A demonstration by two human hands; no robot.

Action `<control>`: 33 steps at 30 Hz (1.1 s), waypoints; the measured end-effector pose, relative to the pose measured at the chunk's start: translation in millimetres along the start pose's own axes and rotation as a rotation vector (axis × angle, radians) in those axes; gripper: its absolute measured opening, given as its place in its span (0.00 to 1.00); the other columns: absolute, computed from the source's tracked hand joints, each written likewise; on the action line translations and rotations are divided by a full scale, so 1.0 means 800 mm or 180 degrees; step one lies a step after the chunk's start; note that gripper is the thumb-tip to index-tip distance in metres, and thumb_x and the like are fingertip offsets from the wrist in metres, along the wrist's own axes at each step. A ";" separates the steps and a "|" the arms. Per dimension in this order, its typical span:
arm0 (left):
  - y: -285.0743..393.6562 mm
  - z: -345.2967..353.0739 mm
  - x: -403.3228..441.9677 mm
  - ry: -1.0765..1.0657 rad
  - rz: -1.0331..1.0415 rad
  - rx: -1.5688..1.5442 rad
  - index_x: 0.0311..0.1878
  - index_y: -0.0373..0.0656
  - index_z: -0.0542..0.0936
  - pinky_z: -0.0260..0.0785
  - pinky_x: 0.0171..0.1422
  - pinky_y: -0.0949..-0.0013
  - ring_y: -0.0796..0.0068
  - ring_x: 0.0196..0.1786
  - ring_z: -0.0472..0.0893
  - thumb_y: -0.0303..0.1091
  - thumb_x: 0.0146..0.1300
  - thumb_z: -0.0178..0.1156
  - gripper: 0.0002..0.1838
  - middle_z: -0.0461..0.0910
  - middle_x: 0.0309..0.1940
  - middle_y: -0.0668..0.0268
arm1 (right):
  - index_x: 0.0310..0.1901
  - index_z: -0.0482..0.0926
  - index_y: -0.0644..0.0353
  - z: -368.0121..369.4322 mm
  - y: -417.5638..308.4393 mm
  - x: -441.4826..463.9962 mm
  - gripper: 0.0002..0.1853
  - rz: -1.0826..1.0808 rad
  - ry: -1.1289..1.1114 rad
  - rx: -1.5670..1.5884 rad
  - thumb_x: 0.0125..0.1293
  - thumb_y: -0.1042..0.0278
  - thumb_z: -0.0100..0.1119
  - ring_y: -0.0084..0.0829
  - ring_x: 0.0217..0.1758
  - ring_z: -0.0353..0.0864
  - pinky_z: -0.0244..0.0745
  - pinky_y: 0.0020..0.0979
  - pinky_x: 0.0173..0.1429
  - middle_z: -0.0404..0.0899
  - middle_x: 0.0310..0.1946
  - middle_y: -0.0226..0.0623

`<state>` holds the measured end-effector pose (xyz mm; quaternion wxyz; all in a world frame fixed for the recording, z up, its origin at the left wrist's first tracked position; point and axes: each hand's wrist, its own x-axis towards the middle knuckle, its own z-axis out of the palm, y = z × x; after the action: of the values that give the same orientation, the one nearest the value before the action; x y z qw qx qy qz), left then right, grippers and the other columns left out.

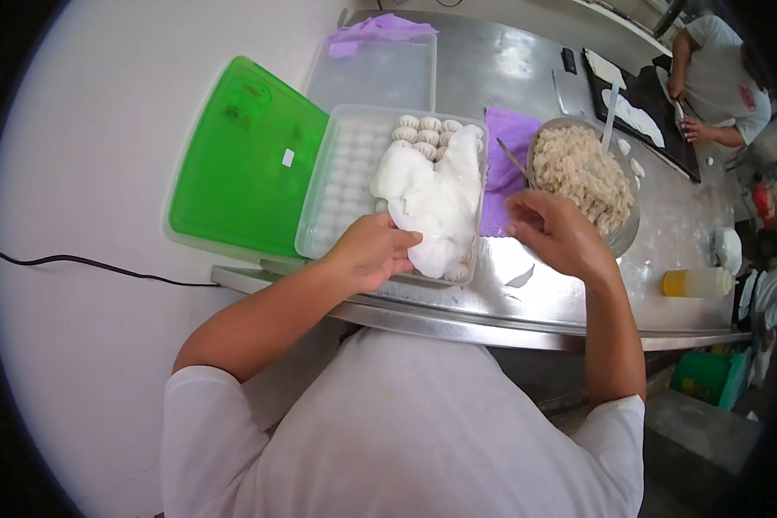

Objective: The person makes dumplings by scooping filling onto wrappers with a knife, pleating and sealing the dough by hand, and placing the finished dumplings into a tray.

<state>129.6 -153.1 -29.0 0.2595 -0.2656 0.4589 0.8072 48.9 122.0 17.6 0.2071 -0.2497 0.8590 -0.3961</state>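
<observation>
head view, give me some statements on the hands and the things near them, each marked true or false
1. The left hand pinches the edge of a soft white sheet. True.
2. A purple cloth shows between the rectangular clear plastic tub and the round bowl of pale, lumpy filling. True.
3. No object shows in the right hand. True.
4. The right hand is over the tub. False: it is by the bowl's near side.
5. The sheet hides everything in the tub. False: several pleated white dumplings show past its far edge.
6. The cloth covers the filling. False: the filling lies exposed.
</observation>
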 end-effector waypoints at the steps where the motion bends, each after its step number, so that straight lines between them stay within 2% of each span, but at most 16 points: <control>1: 0.005 -0.007 -0.006 -0.0006 0.0002 -0.0013 0.65 0.33 0.68 0.80 0.62 0.56 0.58 0.61 0.81 0.21 0.71 0.56 0.21 0.76 0.60 0.52 | 0.50 0.80 0.71 0.003 -0.006 0.011 0.16 -0.0049 -0.0011 -0.0140 0.67 0.68 0.66 0.34 0.43 0.85 0.79 0.34 0.51 0.84 0.40 0.46; 2: 0.011 -0.015 -0.011 0.0066 -0.0114 0.0660 0.62 0.33 0.71 0.80 0.58 0.59 0.61 0.56 0.83 0.24 0.70 0.59 0.19 0.79 0.55 0.54 | 0.50 0.80 0.71 0.006 -0.012 0.023 0.14 -0.0094 -0.0021 -0.0281 0.66 0.72 0.66 0.31 0.42 0.84 0.79 0.31 0.50 0.84 0.39 0.43; 3: 0.016 -0.024 -0.015 0.0138 -0.0232 0.1332 0.60 0.33 0.74 0.80 0.55 0.62 0.63 0.51 0.84 0.26 0.69 0.62 0.18 0.82 0.50 0.56 | 0.50 0.80 0.71 0.010 -0.016 0.033 0.14 -0.0085 -0.0029 -0.0292 0.66 0.72 0.66 0.31 0.42 0.84 0.79 0.31 0.50 0.84 0.39 0.43; 4: 0.023 -0.037 -0.016 0.0132 -0.0237 0.1316 0.60 0.33 0.74 0.80 0.55 0.62 0.63 0.51 0.84 0.26 0.69 0.62 0.18 0.82 0.50 0.56 | 0.49 0.81 0.70 0.017 -0.019 0.044 0.14 -0.0184 0.0048 -0.0424 0.64 0.73 0.66 0.33 0.42 0.84 0.79 0.32 0.50 0.84 0.39 0.44; 6: 0.043 -0.063 -0.008 0.0231 0.0885 0.2596 0.52 0.34 0.79 0.78 0.50 0.66 0.71 0.42 0.84 0.30 0.66 0.66 0.15 0.85 0.39 0.61 | 0.47 0.82 0.69 0.033 -0.019 0.074 0.13 -0.0279 0.0101 -0.0566 0.63 0.73 0.67 0.35 0.41 0.85 0.78 0.33 0.49 0.83 0.39 0.45; 7: 0.051 -0.071 0.001 0.0233 0.0882 0.2567 0.52 0.34 0.79 0.78 0.50 0.66 0.71 0.42 0.84 0.30 0.66 0.66 0.15 0.85 0.39 0.61 | 0.46 0.82 0.68 0.044 -0.012 0.092 0.12 -0.0446 0.0082 -0.0637 0.62 0.73 0.67 0.38 0.41 0.85 0.79 0.34 0.49 0.83 0.38 0.45; 9: 0.071 -0.082 0.018 0.0773 0.2098 0.3826 0.46 0.34 0.82 0.76 0.46 0.69 0.76 0.38 0.81 0.32 0.64 0.68 0.12 0.84 0.34 0.64 | 0.45 0.83 0.66 0.062 -0.012 0.120 0.11 -0.0629 0.0042 -0.0738 0.61 0.73 0.68 0.40 0.41 0.85 0.79 0.35 0.48 0.83 0.38 0.45; 11: 0.085 -0.084 0.028 0.0744 0.2034 0.3978 0.45 0.34 0.82 0.76 0.46 0.69 0.77 0.38 0.81 0.33 0.64 0.68 0.12 0.84 0.34 0.65 | 0.42 0.84 0.62 0.077 -0.020 0.141 0.10 -0.0813 -0.0305 -0.0974 0.59 0.71 0.68 0.46 0.44 0.84 0.77 0.43 0.50 0.83 0.37 0.45; 13: 0.097 -0.085 0.035 0.0694 0.1951 0.4154 0.44 0.34 0.82 0.75 0.45 0.70 0.78 0.38 0.81 0.33 0.63 0.69 0.13 0.84 0.33 0.66 | 0.42 0.84 0.60 0.091 -0.018 0.156 0.11 -0.0999 -0.0291 -0.1076 0.58 0.70 0.69 0.46 0.45 0.83 0.78 0.43 0.51 0.82 0.38 0.43; 15: 0.103 -0.088 0.040 0.0636 0.1844 0.4011 0.44 0.35 0.83 0.75 0.45 0.70 0.78 0.38 0.81 0.35 0.62 0.69 0.14 0.83 0.32 0.66 | 0.41 0.84 0.60 0.099 -0.012 0.171 0.09 -0.1317 -0.0326 -0.1371 0.58 0.72 0.69 0.44 0.41 0.83 0.79 0.42 0.47 0.80 0.36 0.41; 18: 0.112 -0.096 0.048 0.0533 0.1816 0.3730 0.44 0.35 0.83 0.75 0.44 0.70 0.78 0.37 0.80 0.35 0.62 0.69 0.13 0.83 0.32 0.66 | 0.41 0.84 0.60 0.106 -0.005 0.182 0.09 -0.1521 -0.0376 -0.1520 0.58 0.72 0.69 0.44 0.42 0.82 0.78 0.42 0.48 0.80 0.37 0.41; 21: 0.119 -0.096 0.053 0.0395 0.1895 0.3656 0.44 0.36 0.84 0.75 0.44 0.71 0.78 0.37 0.80 0.36 0.62 0.69 0.13 0.83 0.32 0.66 | 0.39 0.83 0.59 0.104 -0.011 0.180 0.07 -0.1530 -0.0391 -0.1496 0.59 0.71 0.66 0.44 0.45 0.81 0.78 0.43 0.51 0.80 0.37 0.41; 28: 0.128 -0.081 0.062 0.0311 0.1797 0.3773 0.45 0.36 0.84 0.75 0.44 0.70 0.78 0.38 0.80 0.37 0.62 0.69 0.15 0.83 0.34 0.65 | 0.39 0.83 0.59 0.103 -0.008 0.190 0.05 -0.1751 -0.0478 -0.1524 0.61 0.73 0.63 0.46 0.44 0.81 0.79 0.43 0.50 0.80 0.35 0.41; 31: 0.126 -0.078 0.073 0.0241 0.1882 0.3626 0.44 0.36 0.84 0.75 0.43 0.70 0.77 0.37 0.81 0.37 0.60 0.71 0.15 0.84 0.33 0.64 | 0.39 0.82 0.60 0.102 -0.009 0.197 0.05 -0.1439 -0.0541 -0.1410 0.62 0.74 0.61 0.48 0.44 0.81 0.79 0.44 0.50 0.80 0.36 0.43; 33: 0.120 -0.072 0.075 -0.0045 0.1661 0.4042 0.41 0.36 0.84 0.75 0.43 0.67 0.73 0.36 0.82 0.37 0.58 0.72 0.14 0.85 0.32 0.61 | 0.36 0.80 0.62 0.101 -0.009 0.200 0.04 -0.1339 -0.0487 -0.1149 0.59 0.77 0.62 0.48 0.40 0.81 0.77 0.43 0.46 0.80 0.35 0.43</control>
<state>33.1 -236.1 -36.6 0.1650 0.0625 0.8904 0.4195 -30.7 -23.7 -50.7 0.1368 -0.4844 0.8268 -0.2510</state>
